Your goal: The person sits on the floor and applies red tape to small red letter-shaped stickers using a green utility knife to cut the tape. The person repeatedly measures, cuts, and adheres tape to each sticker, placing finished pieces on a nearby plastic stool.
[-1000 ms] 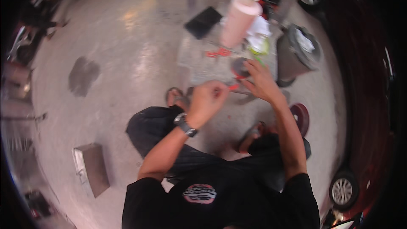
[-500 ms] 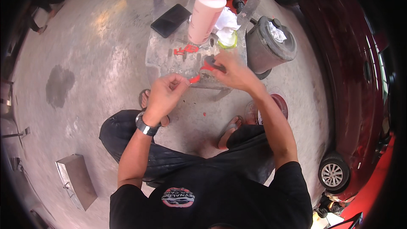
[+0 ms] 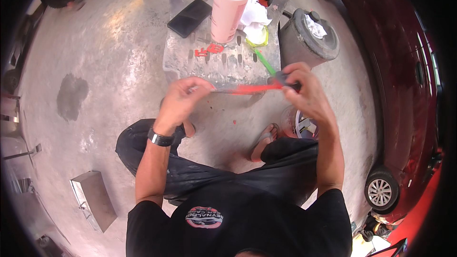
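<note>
Grey concrete floor (image 3: 109, 123), one dark stain (image 3: 72, 96) far left of left grip (image 3: 178, 102). Worn grey slotted seat (image 3: 204, 70) beyond both grips, carrying one pale-pink plastic bottle (image 3: 230, 12), one flat black rectangular slab (image 3: 189, 17), one crumpled white cloth (image 3: 254, 19). One dark-red car (image 3: 404, 90), well right of right grip (image 3: 307, 90); two wheels showing. Right grip curled closed round one dark round object (image 3: 285, 80); one blurred red strip (image 3: 259, 88) between grips. Left grip nearly pinched; cannot tell whether strip is held.
</note>
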The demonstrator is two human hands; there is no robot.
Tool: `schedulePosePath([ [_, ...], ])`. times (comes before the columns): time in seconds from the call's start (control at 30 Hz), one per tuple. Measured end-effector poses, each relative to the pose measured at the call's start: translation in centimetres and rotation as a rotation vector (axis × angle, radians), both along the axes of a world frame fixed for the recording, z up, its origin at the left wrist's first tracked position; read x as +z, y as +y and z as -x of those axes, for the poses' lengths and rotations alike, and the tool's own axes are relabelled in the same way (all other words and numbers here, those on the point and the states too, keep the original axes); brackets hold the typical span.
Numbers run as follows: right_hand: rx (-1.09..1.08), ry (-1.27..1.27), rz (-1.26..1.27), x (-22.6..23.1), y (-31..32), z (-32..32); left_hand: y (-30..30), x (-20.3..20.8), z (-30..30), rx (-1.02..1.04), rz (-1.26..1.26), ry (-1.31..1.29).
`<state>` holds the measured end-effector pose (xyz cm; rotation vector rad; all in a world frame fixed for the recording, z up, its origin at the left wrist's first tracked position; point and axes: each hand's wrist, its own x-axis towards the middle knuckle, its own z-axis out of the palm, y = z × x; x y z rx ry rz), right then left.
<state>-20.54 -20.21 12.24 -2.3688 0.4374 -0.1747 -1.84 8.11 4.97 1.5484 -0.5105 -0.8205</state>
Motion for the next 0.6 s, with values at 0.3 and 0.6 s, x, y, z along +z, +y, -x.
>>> schedulePosePath([
  [0.3, -0.412, -0.082, -0.105, 1.3, -2.4, 3.8, -1.5, -1.1, -0.1, 0.103, 0.183, 0.358],
  [0.6, -0.446, -0.069, -0.16, -0.7, -3.1, 3.5, -3.0, -0.8, 0.2, 0.033, 0.294, 0.733],
])
